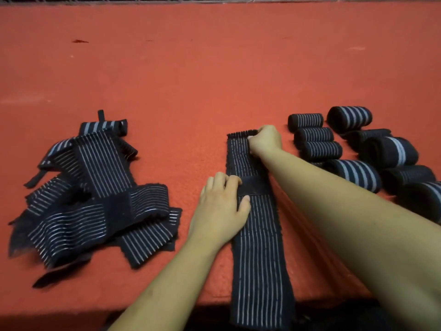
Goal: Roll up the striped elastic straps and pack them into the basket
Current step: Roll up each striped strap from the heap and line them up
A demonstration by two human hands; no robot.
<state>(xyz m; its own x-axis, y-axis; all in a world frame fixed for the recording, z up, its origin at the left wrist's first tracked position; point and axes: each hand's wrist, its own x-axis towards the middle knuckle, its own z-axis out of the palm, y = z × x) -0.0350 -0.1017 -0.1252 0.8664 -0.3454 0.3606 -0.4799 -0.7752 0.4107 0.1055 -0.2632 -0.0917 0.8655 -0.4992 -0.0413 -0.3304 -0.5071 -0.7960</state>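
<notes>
A long dark strap with thin white stripes lies flat on the orange surface, running away from me and hanging over the near edge. My right hand pinches its far end, where the edge is curled up. My left hand rests flat on the strap's left side, by a plain dark patch that crosses it. A heap of unrolled striped straps lies to the left. Several rolled straps lie in a cluster to the right. No basket is in view.
The orange cloth-covered surface stretches far back to a metal wire grid along the top edge. The near edge of the surface drops into darkness at the bottom.
</notes>
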